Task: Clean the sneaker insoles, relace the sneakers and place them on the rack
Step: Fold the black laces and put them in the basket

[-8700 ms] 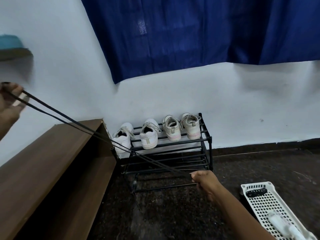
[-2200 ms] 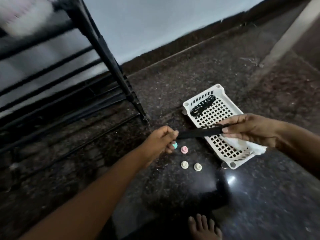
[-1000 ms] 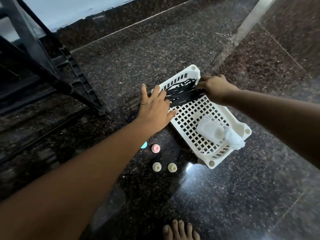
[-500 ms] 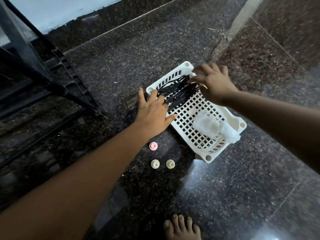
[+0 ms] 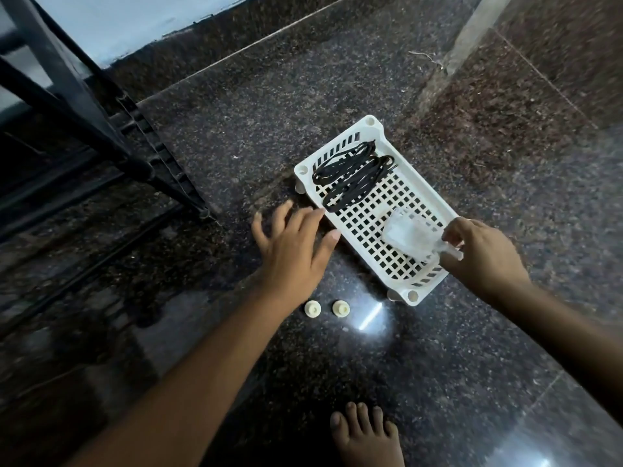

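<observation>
A white perforated plastic tray (image 5: pixel 414 296) lies on the dark granite floor. Two bundles of black shoelaces (image 5: pixel 354 175) lie in its far end. A pale, translucent cloth or wipe (image 5: pixel 409 235) rests in its near end. My right hand (image 5: pixel 482 254) pinches the near edge of that pale cloth at the tray's right rim. My left hand (image 5: pixel 293 244) hovers with spread, straight fingers just left of the tray, holding nothing. No sneakers or insoles are in view.
The black metal shoe rack's (image 5: pixel 84 106) leg and lower bars stand at the upper left. Two small cream caps (image 5: pixel 327 309) sit on the floor below my left hand. A bare foot (image 5: pixel 367 436) shows at the bottom. A white wall runs along the top left.
My right hand let go of the black laces, which now lie in the tray, and moved to the pale cloth at the near end. My left hand drew back off the tray's rim.
</observation>
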A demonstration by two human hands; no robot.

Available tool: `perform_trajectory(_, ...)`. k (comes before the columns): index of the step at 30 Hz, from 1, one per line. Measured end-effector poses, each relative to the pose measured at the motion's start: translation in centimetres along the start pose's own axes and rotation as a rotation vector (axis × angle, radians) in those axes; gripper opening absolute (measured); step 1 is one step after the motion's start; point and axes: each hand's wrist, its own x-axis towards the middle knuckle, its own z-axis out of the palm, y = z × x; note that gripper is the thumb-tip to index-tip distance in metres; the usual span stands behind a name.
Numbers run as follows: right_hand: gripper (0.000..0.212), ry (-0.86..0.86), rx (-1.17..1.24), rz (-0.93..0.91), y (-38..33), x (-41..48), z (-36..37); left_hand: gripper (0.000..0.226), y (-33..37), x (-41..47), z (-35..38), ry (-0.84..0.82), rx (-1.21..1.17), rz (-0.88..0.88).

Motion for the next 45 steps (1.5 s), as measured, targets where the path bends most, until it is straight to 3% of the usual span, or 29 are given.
perform_trajectory(5,0.019,0.164,0.018,-0.133,-1.7,0.2,-0.1,0.056,-0.3,-5.2,0.8,0.049,-0.080,-0.126)
perform_trajectory(12,0.022,0.105,0.086,-0.183,-1.7,0.8,3.0,0.051,0.3,-8.6,1.4,0.060,-0.090,-0.206)
perform_trajectory(17,0.027,0.110,-0.077,-0.234,-1.6,0.0,3.3,0.054,0.9,-9.4,0.9,0.075,-0.122,-0.222)
perform_trajectory(24,0.024,0.167,-0.096,-0.024,-1.0,0.8,3.3,0.056,1.5,-9.9,1.9,0.019,-0.147,-0.299)
perform_trajectory(30,0.029,0.140,-0.121,0.065,-1.8,1.3,3.0,0.046,1.7,-10.9,2.9,0.012,-0.135,-0.322)
perform_trajectory(34,0.042,0.204,-0.227,0.055,-3.3,0.3,1.9,0.039,1.2,-11.5,2.9,0.046,-0.130,-0.386)
perform_trajectory(37,0.036,0.283,-0.067,-0.086,-6.1,-1.3,1.4,0.035,0.7,-11.8,3.0,0.078,-0.160,-0.443)
perform_trajectory(40,0.027,0.144,0.098,-0.285,-9.5,-3.5,2.7,0.032,0.0,-12.1,3.6,0.091,-0.271,-0.425)
perform_trajectory(45,0.026,-0.214,0.184,-0.317,-11.4,-6.2,7.0,0.040,0.2,-11.8,4.6,0.046,-0.364,-0.379)
